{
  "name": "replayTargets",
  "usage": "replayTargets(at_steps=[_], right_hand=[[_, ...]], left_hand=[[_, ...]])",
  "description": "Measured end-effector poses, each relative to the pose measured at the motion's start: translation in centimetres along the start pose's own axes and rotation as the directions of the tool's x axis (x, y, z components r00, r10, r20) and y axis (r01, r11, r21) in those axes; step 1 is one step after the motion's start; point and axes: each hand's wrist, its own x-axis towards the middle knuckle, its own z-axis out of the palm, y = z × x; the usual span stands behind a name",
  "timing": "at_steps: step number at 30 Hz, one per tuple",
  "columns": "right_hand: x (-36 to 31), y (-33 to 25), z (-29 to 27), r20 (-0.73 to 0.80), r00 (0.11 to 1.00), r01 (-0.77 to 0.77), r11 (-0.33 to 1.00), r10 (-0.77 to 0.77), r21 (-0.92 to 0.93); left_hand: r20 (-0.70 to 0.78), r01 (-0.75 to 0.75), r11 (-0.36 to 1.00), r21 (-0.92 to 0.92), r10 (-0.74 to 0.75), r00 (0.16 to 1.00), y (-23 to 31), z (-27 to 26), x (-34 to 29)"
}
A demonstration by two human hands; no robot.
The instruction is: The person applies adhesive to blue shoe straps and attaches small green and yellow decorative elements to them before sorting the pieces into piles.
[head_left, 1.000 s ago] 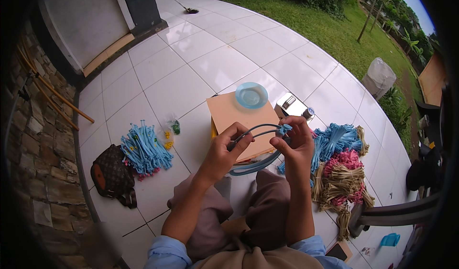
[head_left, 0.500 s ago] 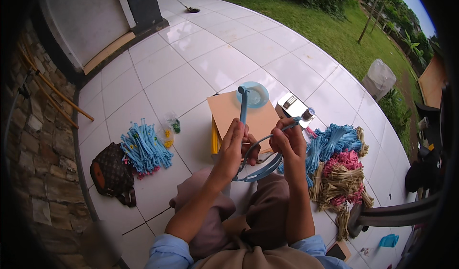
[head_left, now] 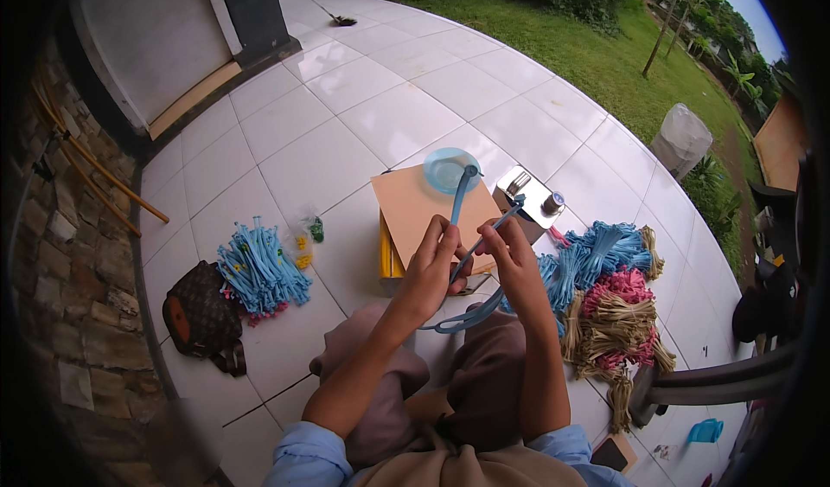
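Note:
In front of my lap I hold a flat blue strap, with a slack loop (head_left: 471,317) of it hanging below my hands. My left hand (head_left: 426,271) is closed round one length, whose looped end (head_left: 469,174) sticks up above the fingers. My right hand (head_left: 512,260) pinches a thinner length, and its knobbed tip (head_left: 519,200) rises past the fingertips. Just beyond my hands lies a peach-coloured board (head_left: 405,200) on a yellow-sided box (head_left: 386,253). A translucent blue dish (head_left: 439,173) rests at the board's far edge, partly behind the strap.
To the right stands a shiny metal box (head_left: 536,214) with a small round container (head_left: 553,202) on it. Bundled blue straps (head_left: 605,249), pink and tan ones (head_left: 618,323) lie nearby. At left are more blue straps (head_left: 264,266), a brown bag (head_left: 201,307) and small bags of beads (head_left: 304,245).
The strap's looped end has tipped to the right, and its other tip has moved left, bringing the two ends closer. My right hand has shifted slightly left and down.

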Motion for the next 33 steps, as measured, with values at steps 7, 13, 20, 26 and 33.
replayTargets(at_steps=[7, 13, 20, 26, 33], right_hand=[[-1.7, 3.2, 0.4, -0.036, 0.983, 0.176, 0.982, -0.178, -0.07], [-1.1, 1.9, -3.0, -0.246, 0.962, 0.066, 0.975, -0.119, -0.214], [3.1, 8.9, -9.6, -0.134, 0.99, 0.038, 0.992, -0.054, -0.121], [5.5, 17.5, -8.0, 0.108, 0.978, 0.201, 0.948, -0.179, -0.246], [7.1, 19.4, -5.6, 0.182, 0.983, 0.044, 0.957, 0.009, -0.288]], left_hand=[[-0.071, -0.259, 0.964, -0.062, 0.254, 0.965, -2.4, 2.9, 3.9], [0.202, -0.167, 0.983, -0.078, 0.18, 0.963, 0.4, 4.4, 6.7], [0.058, -0.22, 0.746, 0.629, 0.237, 0.97, -4.8, -5.4, 8.9], [-0.261, 0.057, 0.623, 0.78, 0.242, 0.934, -16.4, -12.8, 8.6], [-0.231, 0.011, 0.589, 0.808, 0.3, 0.926, -17.9, -12.4, 8.8]])
